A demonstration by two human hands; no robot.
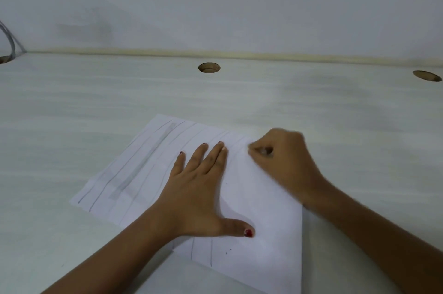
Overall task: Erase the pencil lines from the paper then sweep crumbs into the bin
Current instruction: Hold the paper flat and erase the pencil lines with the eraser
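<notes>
Paper (259,209) lying flat on pale table (96,102), turned at an angle, close to the near edge, under both hands. Marked with long pencil lines (211,253) on left part and near bottom edge, with grey smudged band (141,166) between lines on left part; right part of sheet mostly white. Left hand (196,188) pressed palm down on middle of sheet, fingers straight and slightly apart, thumb spread wide to the right, red polish on nails. Right hand (285,157) at upper right edge of paper, blurred, fingers curled close together and pinched on small pale thing (263,151) touching the sheet, too blurred to name. Few small dark specks (226,252) on lower part of paper. Farther back in table, round hole (209,67), second hole (426,75) at far right, third only partly seen at far left, with grey cable (9,39) just beside it. Plain white wall (239,6) behind.
</notes>
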